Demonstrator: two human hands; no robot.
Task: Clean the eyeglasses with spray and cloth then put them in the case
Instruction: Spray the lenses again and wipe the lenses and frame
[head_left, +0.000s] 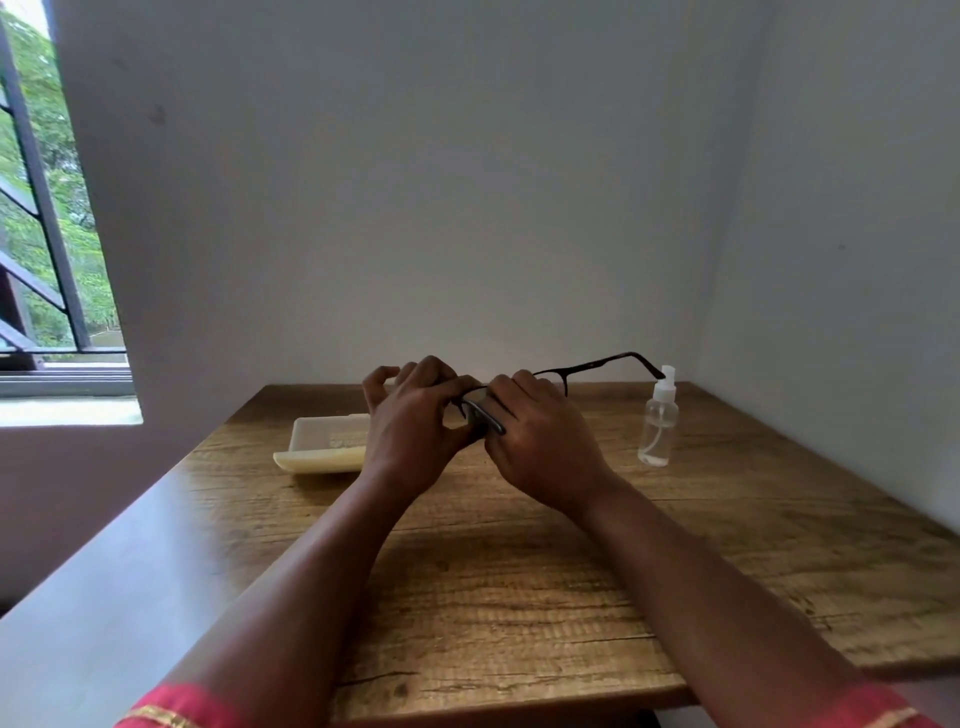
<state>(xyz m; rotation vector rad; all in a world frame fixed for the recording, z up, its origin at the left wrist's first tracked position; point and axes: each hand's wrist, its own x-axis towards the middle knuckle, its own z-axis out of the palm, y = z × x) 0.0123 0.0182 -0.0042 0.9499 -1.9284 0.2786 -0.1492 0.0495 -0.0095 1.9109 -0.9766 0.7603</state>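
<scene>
While both hands work above the wooden table (519, 597), entries run left to right. Case (322, 447): pale, open, far left of table, partly behind left wrist. Left hand (410, 421): fingers curled, pinching the near temple of the eyeglasses (561, 376). Right hand (540, 436): grasps frame front; other temple juts right, unfolded. Eyeglasses held aloft, centre. Spray bottle (658, 421): clear, upright, far right. Cloth: not visible. Risk, judged: the outstretched temple tip sits close to the bottle and could topple it; twisting could strain a hinge.
</scene>
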